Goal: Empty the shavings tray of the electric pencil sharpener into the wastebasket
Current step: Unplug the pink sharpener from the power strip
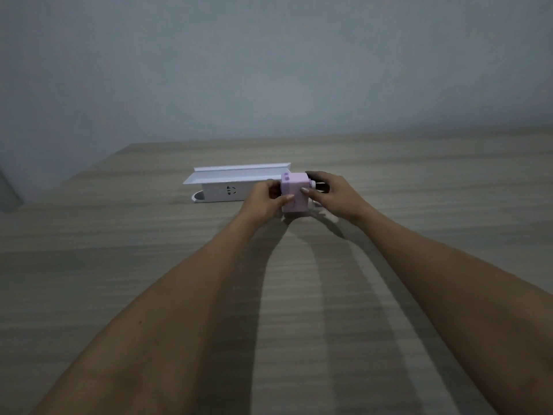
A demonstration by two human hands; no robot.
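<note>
Up close, two bare forearms stretch out over the wooden table (119, 235). Between the hands stands the pink sharpener (294, 191): the left hand (264, 200) clasps its left side, thumb on the front, and the right hand (332, 194) grips its right side, fingers curled behind. Just beyond the left hand lies a white box (227, 184).

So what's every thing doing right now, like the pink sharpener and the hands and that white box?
Sharpener: upright on the table, held from both sides, tray not visibly pulled out.
Left hand: grip closed on the sharpener's left side.
Right hand: grip closed on its right side, around the dark handle.
White box: on the table behind the sharpener, lid open, untouched.
</note>
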